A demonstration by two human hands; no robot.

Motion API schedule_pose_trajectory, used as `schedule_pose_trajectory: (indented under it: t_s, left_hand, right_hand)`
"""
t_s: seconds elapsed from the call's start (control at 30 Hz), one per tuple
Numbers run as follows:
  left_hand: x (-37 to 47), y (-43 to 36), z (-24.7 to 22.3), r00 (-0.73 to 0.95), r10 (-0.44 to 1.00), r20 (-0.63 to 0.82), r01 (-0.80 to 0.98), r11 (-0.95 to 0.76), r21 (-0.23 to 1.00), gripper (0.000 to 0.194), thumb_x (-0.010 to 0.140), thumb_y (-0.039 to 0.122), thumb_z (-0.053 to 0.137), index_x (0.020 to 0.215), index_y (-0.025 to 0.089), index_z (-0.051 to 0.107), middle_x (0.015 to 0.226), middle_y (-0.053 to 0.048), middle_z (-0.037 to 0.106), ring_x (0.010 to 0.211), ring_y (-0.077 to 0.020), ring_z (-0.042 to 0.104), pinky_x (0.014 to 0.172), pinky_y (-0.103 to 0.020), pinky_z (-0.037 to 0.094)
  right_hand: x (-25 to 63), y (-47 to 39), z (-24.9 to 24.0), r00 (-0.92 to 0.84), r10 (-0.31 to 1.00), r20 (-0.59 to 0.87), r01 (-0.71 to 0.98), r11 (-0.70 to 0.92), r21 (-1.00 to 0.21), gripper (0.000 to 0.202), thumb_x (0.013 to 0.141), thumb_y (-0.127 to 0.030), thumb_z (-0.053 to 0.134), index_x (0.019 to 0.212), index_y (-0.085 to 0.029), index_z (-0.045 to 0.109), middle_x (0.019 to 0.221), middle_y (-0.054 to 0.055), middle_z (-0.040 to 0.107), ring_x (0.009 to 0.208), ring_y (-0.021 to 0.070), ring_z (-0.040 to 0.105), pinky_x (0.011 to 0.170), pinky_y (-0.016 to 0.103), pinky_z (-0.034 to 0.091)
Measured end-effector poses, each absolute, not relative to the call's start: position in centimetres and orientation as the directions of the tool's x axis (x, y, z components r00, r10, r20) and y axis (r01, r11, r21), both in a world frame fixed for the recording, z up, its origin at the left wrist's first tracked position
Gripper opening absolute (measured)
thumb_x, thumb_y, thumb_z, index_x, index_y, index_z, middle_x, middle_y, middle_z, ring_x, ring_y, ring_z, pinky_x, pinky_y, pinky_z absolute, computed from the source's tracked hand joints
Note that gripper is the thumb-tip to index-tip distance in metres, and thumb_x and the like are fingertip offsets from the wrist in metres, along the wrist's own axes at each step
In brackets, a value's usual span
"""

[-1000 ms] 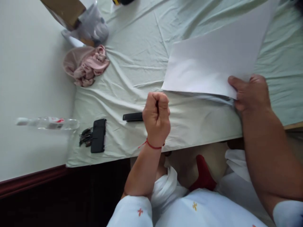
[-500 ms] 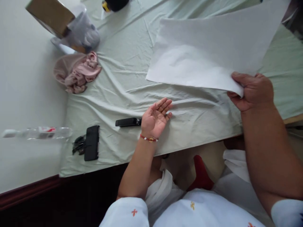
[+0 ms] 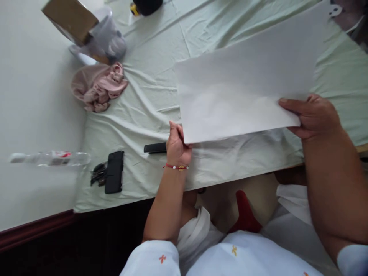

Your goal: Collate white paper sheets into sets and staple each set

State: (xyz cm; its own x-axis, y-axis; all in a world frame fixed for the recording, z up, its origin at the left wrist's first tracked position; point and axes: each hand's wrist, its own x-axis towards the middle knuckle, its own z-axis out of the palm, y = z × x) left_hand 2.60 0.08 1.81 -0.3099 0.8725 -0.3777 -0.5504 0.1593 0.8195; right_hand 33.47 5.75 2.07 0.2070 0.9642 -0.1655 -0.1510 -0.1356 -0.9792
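Note:
A large white sheet of paper (image 3: 241, 84) hangs tilted above the cloth-covered table. My right hand (image 3: 317, 115) grips its near right corner, thumb on top and fingers underneath. At the near left corner is my left hand (image 3: 178, 145), wearing a red beaded bracelet. Its thumb stands up clear of the sheet, while the other fingers reach partly behind the paper's edge and are partly hidden. Just left of that hand lies a black stapler (image 3: 155, 148), its right end covered by the hand.
A black phone (image 3: 114, 171) and keys (image 3: 98, 174) lie on the left, near a clear plastic bottle (image 3: 61, 158). Pink cloth (image 3: 102, 90), a cardboard box (image 3: 70, 21) and a plastic bag (image 3: 110, 40) sit farther back. The pale green tablecloth (image 3: 143, 115) has wrinkles.
The paper's left side has come nearer to me and down. My left hand has turned from palm up to thumb up and now meets the paper's corner. My right hand keeps its grip.

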Motion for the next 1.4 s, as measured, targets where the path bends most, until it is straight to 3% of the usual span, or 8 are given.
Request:
schedule_pose_trajectory:
  t_s: [0.1,0.17,0.33,0.5,0.73,1.03,1.23,1.4]
  left_hand:
    - [2.1,-0.2,1.9,-0.181,0.923,-0.34,-0.498,0.212,0.841,0.057,0.089,0.08,0.06,0.076,0.024,0.065,0.071,-0.004,0.07,0.074,-0.0199,0.072,0.059,-0.029,0.056]
    - [2.2,-0.5,1.9,-0.116,0.943,-0.311,-0.454,0.228,0.861,0.051,0.082,0.074,0.073,0.087,0.023,0.071,0.088,-0.009,0.078,0.094,-0.0266,0.076,0.074,-0.034,0.061]
    - [2.6,-0.7,0.5,-0.225,0.943,-0.243,-0.354,0.154,0.923,0.048,0.054,0.04,0.101,0.088,0.02,0.074,0.09,-0.007,0.081,0.104,-0.0306,0.076,0.087,-0.038,0.062]
    - [2.5,-0.4,-0.2,-0.328,0.909,-0.258,-0.33,0.146,0.933,0.051,0.053,0.046,0.102,0.087,0.019,0.076,0.08,-0.004,0.08,0.092,-0.0277,0.078,0.081,-0.036,0.063]
    - [2.7,0.0,0.0,-0.231,0.95,-0.21,-0.392,0.106,0.914,0.042,0.062,0.04,0.099,0.089,0.021,0.073,0.097,-0.006,0.082,0.115,-0.0284,0.073,0.095,-0.037,0.062]
    - [3.1,0.0,-0.1,-0.352,0.918,-0.184,-0.38,0.039,0.924,0.037,0.067,0.048,0.097,0.082,0.021,0.075,0.082,-0.002,0.078,0.089,-0.0217,0.076,0.08,-0.032,0.061]
    - [2.9,0.1,0.0,-0.355,0.92,-0.167,-0.371,0.025,0.928,0.029,0.074,0.033,0.095,0.07,0.02,0.069,0.063,0.005,0.064,0.057,-0.0091,0.06,0.063,-0.023,0.054]
    - [3.0,0.2,-0.1,-0.381,0.906,-0.183,-0.367,0.033,0.93,0.038,0.076,0.054,0.09,0.074,0.02,0.072,0.063,0.002,0.066,0.064,-0.0149,0.066,0.065,-0.027,0.054]
  right_hand:
    - [33.6,5.5,1.8,0.142,0.954,-0.262,-0.184,-0.235,-0.954,0.03,0.052,-0.026,0.094,0.068,-0.019,0.069,0.078,0.006,0.073,0.064,0.0173,0.066,0.051,0.03,0.058]
    - [33.7,5.5,1.4,0.127,0.945,-0.302,-0.181,-0.277,-0.944,0.029,0.049,-0.024,0.093,0.066,-0.02,0.07,0.075,0.004,0.073,0.058,0.0155,0.063,0.045,0.026,0.054]
    - [33.7,5.6,0.6,0.132,0.951,-0.279,-0.133,-0.262,-0.956,0.033,0.052,-0.032,0.097,0.074,-0.017,0.077,0.078,0.006,0.075,0.057,0.0134,0.063,0.044,0.023,0.053]
    - [33.2,5.7,0.3,0.181,0.961,-0.208,-0.148,-0.183,-0.972,0.035,0.055,-0.032,0.097,0.081,-0.016,0.08,0.082,0.005,0.077,0.061,0.0127,0.065,0.05,0.022,0.054]
    - [33.4,5.7,0.1,0.272,0.954,-0.125,-0.16,-0.083,-0.984,0.024,0.061,-0.027,0.091,0.081,-0.02,0.081,0.086,0.004,0.077,0.066,0.0127,0.065,0.058,0.025,0.055]
    - [33.3,5.8,0.4,0.348,0.934,-0.075,-0.227,0.007,-0.974,0.022,0.056,-0.019,0.089,0.077,-0.023,0.082,0.081,0.0,0.078,0.067,0.0114,0.064,0.063,0.026,0.055]
    - [33.6,6.1,0.0,0.373,0.927,-0.048,-0.222,0.039,-0.974,0.025,0.059,-0.02,0.089,0.083,-0.022,0.082,0.091,0.002,0.079,0.075,0.0146,0.068,0.073,0.033,0.06]
    - [33.5,6.4,-0.6,0.371,0.928,-0.046,-0.264,0.057,-0.963,0.03,0.055,-0.021,0.094,0.082,-0.019,0.082,0.089,0.003,0.078,0.073,0.0141,0.069,0.077,0.034,0.063]
